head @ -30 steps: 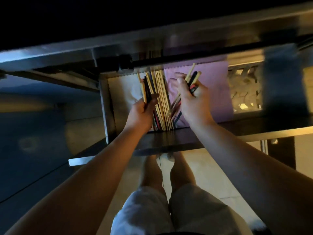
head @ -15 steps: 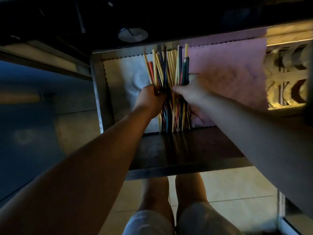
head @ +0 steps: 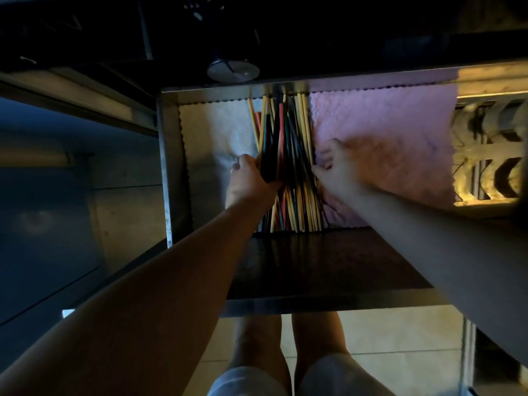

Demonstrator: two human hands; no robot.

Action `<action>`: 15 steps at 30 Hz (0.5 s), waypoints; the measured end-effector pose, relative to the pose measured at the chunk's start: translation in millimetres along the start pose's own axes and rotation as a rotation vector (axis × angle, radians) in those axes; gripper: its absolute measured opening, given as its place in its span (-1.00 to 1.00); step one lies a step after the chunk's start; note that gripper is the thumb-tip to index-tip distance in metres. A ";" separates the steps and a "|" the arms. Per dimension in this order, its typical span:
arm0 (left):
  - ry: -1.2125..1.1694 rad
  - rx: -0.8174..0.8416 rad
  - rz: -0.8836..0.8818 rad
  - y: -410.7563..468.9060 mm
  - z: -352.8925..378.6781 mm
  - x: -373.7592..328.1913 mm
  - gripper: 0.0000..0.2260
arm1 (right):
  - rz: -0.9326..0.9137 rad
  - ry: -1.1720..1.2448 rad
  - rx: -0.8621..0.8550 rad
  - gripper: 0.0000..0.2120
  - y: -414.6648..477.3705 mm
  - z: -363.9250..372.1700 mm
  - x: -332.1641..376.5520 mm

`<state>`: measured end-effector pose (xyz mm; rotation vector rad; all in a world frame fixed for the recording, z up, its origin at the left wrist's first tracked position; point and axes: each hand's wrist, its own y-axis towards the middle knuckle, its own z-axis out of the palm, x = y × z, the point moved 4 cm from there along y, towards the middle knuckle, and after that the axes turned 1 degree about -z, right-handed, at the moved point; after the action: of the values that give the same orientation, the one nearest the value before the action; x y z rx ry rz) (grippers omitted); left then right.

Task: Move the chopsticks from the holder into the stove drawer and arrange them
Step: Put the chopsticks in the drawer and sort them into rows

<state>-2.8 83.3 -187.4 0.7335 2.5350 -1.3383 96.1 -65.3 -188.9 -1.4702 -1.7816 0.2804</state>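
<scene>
A pile of chopsticks in wood, black, red and green lies lengthwise in the middle of the open metal stove drawer. My left hand is at the pile's left side, fingers curled around several dark chopsticks. At the pile's right edge my right hand rests with spread fingers, touching the sticks and the pink cloth, holding nothing. The holder is out of sight.
A white cloth lines the drawer's left part and a pink cloth its right. A round metal knob sits above the drawer's back edge. The drawer's dark front is close to my legs.
My right hand has let go of the chopsticks it held and dropped to the pile's right side. The pile now lies more gathered. The view has tilted down over the drawer.
</scene>
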 end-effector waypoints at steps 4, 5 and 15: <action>0.016 -0.011 -0.035 1.8 7.0 1.3 -0.46 | -0.025 -0.016 -0.036 -0.60 4.4 13.5 -5.7; 0.030 -0.012 -0.028 3.1 8.2 1.4 -0.51 | -0.008 -0.026 -0.030 -0.61 4.7 15.7 -3.9; -0.116 0.001 -0.042 3.7 6.7 9.5 -0.78 | 0.162 0.141 -0.010 -0.88 21.5 19.3 -27.4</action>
<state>-9.6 82.8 -197.5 0.5873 2.4723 -1.3538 98.9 -77.7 -226.6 -1.6041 -1.5575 0.2429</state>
